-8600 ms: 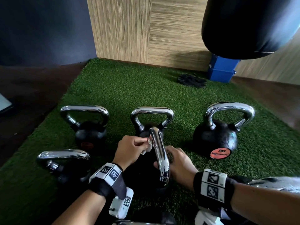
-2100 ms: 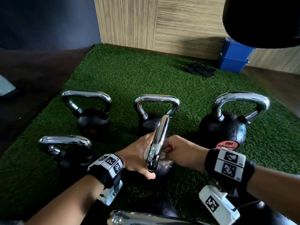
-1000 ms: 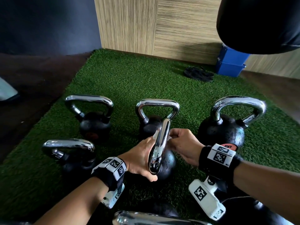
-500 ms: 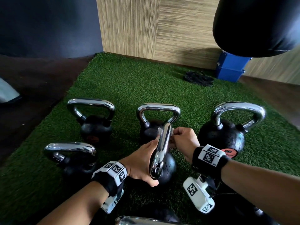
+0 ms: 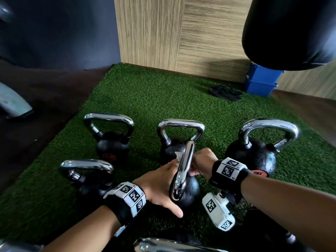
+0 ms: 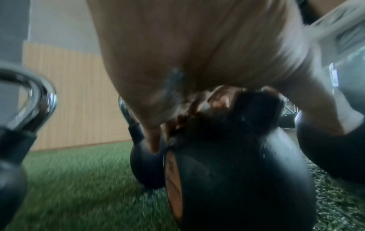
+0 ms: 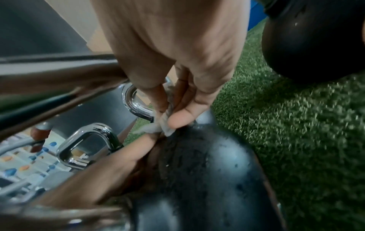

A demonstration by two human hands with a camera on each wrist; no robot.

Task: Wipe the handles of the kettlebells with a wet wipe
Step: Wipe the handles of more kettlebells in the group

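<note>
We cannot see the left hand [image 5: 160,186] fingers in the head view; they pass behind the chrome handle [image 5: 182,170]. The wet wipe [image 7: 162,126] shows only as a crumpled scrap, most of it buried in the right hand [image 7: 177,65]. The left wrist view is blurred, so the fingers' hold there is unclear. A punching bag [image 5: 291,31] and a near kettlebell handle [image 5: 174,245] are cut by the head view's edges.
</note>
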